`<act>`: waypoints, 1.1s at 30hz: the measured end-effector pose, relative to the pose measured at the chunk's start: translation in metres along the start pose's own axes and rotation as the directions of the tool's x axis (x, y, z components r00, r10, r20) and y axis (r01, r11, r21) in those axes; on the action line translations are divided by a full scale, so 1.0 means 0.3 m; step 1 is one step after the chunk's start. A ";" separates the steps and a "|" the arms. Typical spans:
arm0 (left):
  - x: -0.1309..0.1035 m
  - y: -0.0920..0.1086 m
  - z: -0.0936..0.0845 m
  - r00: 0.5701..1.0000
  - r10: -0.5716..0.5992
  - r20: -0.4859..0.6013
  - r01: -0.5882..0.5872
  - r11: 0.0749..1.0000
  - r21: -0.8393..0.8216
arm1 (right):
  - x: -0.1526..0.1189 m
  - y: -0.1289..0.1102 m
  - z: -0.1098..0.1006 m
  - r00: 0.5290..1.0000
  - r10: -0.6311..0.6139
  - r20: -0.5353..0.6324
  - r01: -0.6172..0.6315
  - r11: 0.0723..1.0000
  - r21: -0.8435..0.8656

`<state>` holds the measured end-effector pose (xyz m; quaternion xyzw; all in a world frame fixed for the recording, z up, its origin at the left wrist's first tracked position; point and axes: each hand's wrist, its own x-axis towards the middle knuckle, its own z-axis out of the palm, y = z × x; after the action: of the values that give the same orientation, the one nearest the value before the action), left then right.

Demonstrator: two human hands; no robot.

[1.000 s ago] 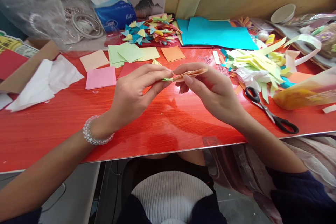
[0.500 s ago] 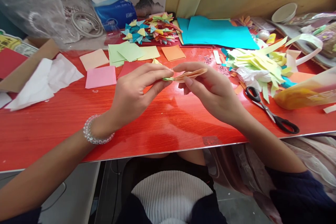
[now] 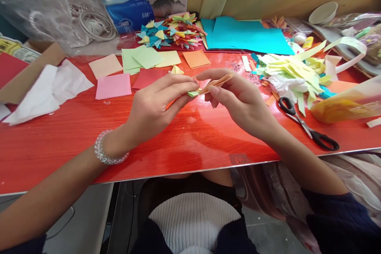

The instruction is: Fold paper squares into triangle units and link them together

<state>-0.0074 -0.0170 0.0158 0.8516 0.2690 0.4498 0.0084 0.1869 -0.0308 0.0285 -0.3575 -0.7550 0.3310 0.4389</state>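
Above the red table (image 3: 119, 143), my left hand (image 3: 157, 105) pinches a small folded green paper piece (image 3: 193, 93) between thumb and fingers. My right hand (image 3: 241, 101) is closed on a folded peach-orange paper piece (image 3: 220, 82), its thumb along the near side. The two pieces meet between my fingertips; whether one is tucked inside the other I cannot tell. A small yellow folded paper piece (image 3: 177, 70) rests just behind my left fingers, near red paper squares (image 3: 150, 78).
Pink squares (image 3: 113, 86), green squares (image 3: 147, 56) and an orange square (image 3: 196, 58) lie behind my left hand. Folded pieces (image 3: 184, 31) are heaped beside blue sheets (image 3: 247, 37). Scissors (image 3: 309, 127), paper strips (image 3: 291, 71) and a bottle (image 3: 345, 105) lie right.
The peach-orange piece has tilted up more steeply at its right end. Both hands have shifted slightly, and more of the yellow folded piece shows behind my left fingers.
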 end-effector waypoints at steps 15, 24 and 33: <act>-0.001 0.001 0.002 0.999 0.033 0.012 -0.034 0.997 0.072 | -0.003 -0.008 0.002 0.996 0.083 0.022 -0.084 0.993 0.083; 0.001 0.005 -0.003 0.999 0.028 0.030 -0.030 0.998 0.055 | 0.006 -0.021 0.003 0.988 0.151 0.010 -0.151 0.981 0.123; -0.001 0.002 -0.001 0.999 0.038 0.034 -0.039 0.998 0.056 | 0.005 -0.008 0.001 0.992 0.127 0.010 -0.127 0.989 0.074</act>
<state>-0.0075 -0.0176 0.0158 0.8639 0.2649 0.4279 -0.0197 0.1856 -0.0308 0.0309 -0.3875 -0.7190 0.3871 0.4279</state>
